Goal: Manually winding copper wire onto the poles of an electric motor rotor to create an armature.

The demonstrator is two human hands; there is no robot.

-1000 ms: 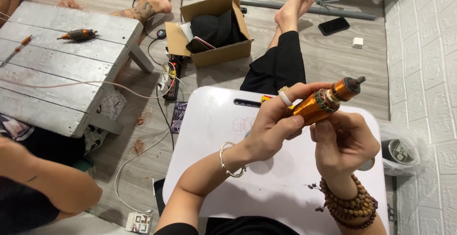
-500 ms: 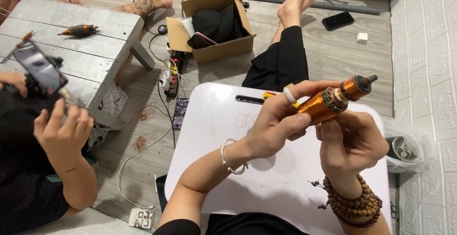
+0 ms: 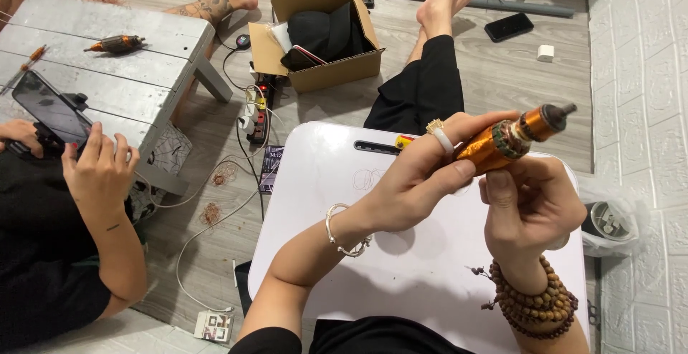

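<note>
Far left: a grey bench (image 3: 107, 74) carrying a spare rotor (image 3: 115, 43) and a small screwdriver (image 3: 29, 59). Near left: another person's hand (image 3: 97, 175) raised beside a dark phone (image 3: 50, 110), arm in a black sleeve. On the floor (image 3: 502, 82) between bench and worktop: a power strip (image 3: 256, 114) with tangled white cables, bits of copper wire (image 3: 211, 214), a white plug (image 3: 213, 325). Further away: an open cardboard box (image 3: 322, 31) with black cloth inside, bare feet on both sides, a black phone (image 3: 507, 27) and a small white cube (image 3: 545, 53) far right.

Centre: a white worktop (image 3: 401, 268), thin wire scraps on its surface. Above it, a rotor (image 3: 512, 137) with orange copper winding, tilted, shaft end pointing up and right. Left hand (image 3: 423, 182) closed around the lower part of the rotor, thumb pressed on the winding, white ring on one finger, silver bracelet at the wrist. Right hand (image 3: 530, 211) gripping the rotor from below, thumb up against it, brown bead bracelets around the wrist. Far right, beside the worktop: a clear bag (image 3: 609, 221) with a round metal part, close to the white wall (image 3: 645, 110).
</note>
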